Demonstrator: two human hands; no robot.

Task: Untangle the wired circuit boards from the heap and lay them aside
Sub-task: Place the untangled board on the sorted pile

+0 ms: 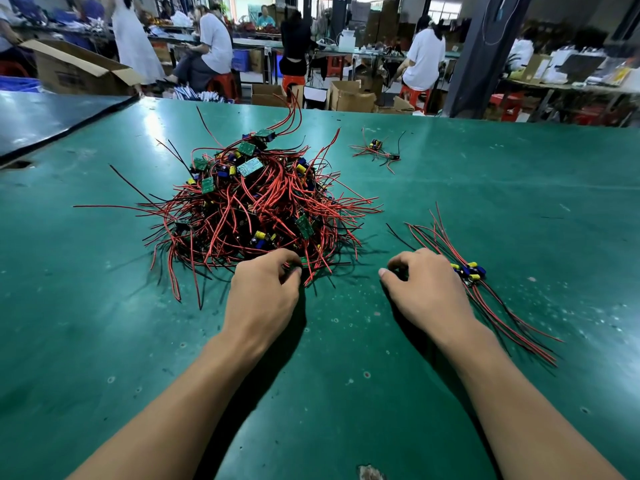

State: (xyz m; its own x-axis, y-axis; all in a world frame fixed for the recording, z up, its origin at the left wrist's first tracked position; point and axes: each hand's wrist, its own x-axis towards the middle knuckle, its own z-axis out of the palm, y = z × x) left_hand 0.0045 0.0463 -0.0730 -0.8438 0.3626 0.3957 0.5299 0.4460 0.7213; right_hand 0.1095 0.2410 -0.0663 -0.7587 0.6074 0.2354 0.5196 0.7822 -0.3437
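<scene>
A tangled heap (256,202) of small green circuit boards with red and black wires lies on the green table (346,393), left of centre. My left hand (265,289) is at the heap's near edge, its fingertips pinching a green board among the wires. My right hand (424,285) rests on the table with loosely curled fingers and holds nothing. Just to its right lies a neat bundle of sorted boards (469,271), their wires running straight fore and aft.
A small separate cluster of wired boards (377,152) lies farther back, right of the heap. A second table (41,123) adjoins at the far left. Beyond the far edge are cardboard boxes (349,97), red stools and several seated people.
</scene>
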